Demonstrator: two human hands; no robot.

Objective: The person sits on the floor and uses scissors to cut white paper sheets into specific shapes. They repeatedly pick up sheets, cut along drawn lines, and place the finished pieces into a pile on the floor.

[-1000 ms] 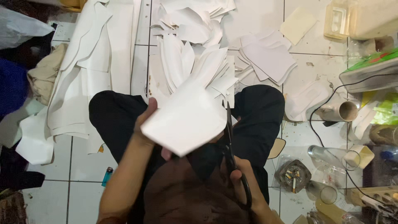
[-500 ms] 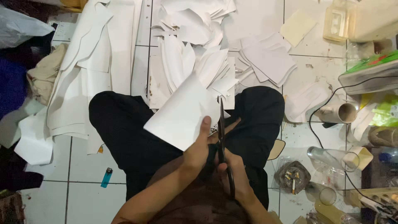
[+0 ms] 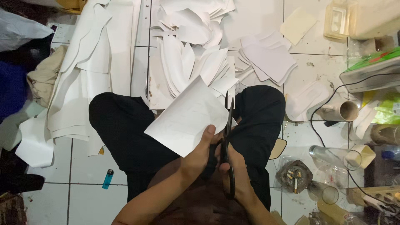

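**Scissors at the sheet's edge**

The left hand (image 3: 204, 152) is pinching a white sheet (image 3: 187, 118) above the lap, thumb on top. The right hand (image 3: 233, 166), fingers apparently curled through the handles, is holding black scissors (image 3: 228, 137) along the sheet's right edge.

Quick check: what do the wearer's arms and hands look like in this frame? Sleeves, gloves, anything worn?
Both forearms are bare, with no sleeves in view. The left hand and right hand have no gloves; no rings, watch or bands are visible. Below them, the legs are in black trousers.
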